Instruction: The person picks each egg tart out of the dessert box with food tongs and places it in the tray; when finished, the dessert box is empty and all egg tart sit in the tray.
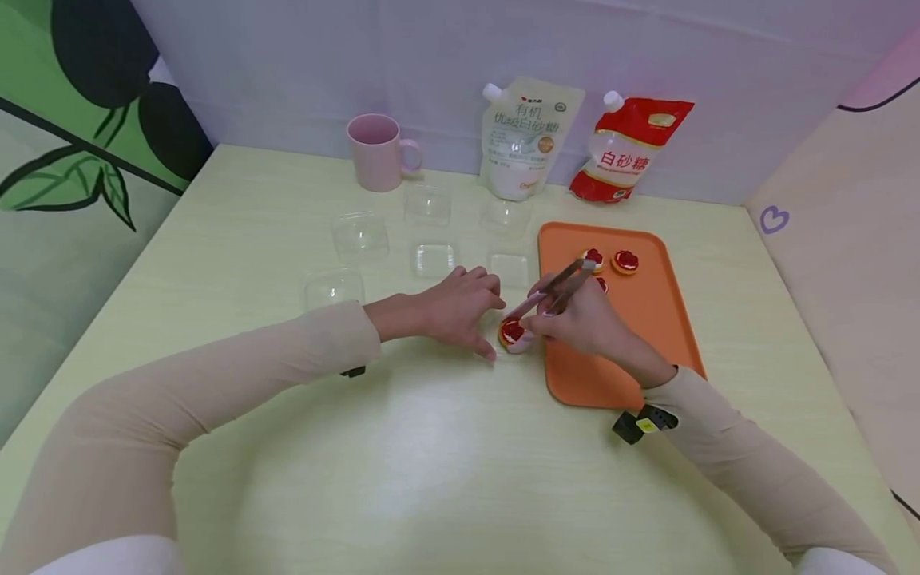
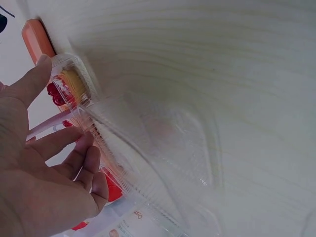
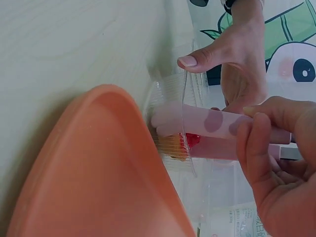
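My right hand (image 1: pixel 585 319) holds tongs (image 3: pixel 207 121) with pink tips and metal handles, which point away over the tray. Their tips reach into a clear plastic box (image 3: pixel 165 96), beside a small tart (image 1: pixel 513 331) topped with red fruit and white cream. Whether the tips still pinch the tart is hard to tell. My left hand (image 1: pixel 460 309) spans the box from its left side, the thumb on the rim and the other fingers bent near the lid's hinge. The open clear lid (image 2: pixel 168 133) shows in the left wrist view.
An orange tray (image 1: pixel 647 327) with several tarts, one being this fruit tart (image 1: pixel 625 261), lies right of the box. More clear boxes (image 1: pixel 361 238) stand left and behind. At the back are a pink mug (image 1: pixel 375 156), a pale pouch (image 1: pixel 528 140) and a red pouch (image 1: pixel 625 152).
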`<control>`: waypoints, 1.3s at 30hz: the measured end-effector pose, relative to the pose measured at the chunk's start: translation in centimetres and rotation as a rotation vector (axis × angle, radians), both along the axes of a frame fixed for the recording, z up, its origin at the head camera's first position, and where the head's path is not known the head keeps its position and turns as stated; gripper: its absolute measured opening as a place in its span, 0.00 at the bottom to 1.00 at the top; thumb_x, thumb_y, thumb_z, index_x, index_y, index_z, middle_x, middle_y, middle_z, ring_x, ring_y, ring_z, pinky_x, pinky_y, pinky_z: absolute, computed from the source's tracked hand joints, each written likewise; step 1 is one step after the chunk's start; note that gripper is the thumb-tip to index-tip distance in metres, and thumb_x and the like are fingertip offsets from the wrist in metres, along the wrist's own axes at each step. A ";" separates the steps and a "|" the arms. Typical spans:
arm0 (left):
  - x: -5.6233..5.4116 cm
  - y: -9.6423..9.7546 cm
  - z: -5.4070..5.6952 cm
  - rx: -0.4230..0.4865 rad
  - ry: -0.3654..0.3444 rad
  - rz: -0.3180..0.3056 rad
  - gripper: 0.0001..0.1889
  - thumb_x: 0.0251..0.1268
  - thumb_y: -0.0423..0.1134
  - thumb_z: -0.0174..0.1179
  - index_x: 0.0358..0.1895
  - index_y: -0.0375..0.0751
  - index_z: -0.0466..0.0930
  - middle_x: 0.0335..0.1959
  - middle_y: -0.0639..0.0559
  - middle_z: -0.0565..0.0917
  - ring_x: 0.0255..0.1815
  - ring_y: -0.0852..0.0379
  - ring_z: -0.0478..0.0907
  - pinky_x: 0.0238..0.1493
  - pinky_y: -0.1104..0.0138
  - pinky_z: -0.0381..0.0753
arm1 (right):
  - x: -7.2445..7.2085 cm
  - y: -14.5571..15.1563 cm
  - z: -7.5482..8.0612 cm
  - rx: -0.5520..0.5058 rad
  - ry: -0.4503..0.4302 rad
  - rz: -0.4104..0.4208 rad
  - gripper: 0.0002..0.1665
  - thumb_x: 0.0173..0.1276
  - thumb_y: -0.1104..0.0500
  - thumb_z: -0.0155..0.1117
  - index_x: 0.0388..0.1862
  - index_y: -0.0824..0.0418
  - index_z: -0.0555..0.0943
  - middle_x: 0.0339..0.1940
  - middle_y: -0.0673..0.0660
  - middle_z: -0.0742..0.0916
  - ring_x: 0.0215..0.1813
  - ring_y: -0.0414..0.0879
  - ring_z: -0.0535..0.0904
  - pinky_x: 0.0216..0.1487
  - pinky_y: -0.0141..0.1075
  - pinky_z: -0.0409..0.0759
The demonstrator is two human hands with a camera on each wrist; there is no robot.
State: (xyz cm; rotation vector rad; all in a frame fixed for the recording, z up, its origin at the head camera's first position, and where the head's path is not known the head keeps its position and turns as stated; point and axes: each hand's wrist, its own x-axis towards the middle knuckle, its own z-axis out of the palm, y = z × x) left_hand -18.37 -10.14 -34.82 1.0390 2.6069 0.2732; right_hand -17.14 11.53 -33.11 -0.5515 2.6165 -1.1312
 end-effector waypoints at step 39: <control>0.2 -0.1 0.1 -0.013 0.010 -0.014 0.41 0.50 0.61 0.74 0.65 0.39 0.78 0.56 0.48 0.76 0.57 0.49 0.68 0.56 0.58 0.65 | -4.1 14.0 -0.4 -0.160 0.007 -0.495 0.20 0.66 0.61 0.69 0.51 0.69 0.73 0.24 0.28 0.83 0.24 0.31 0.85 0.30 0.28 0.83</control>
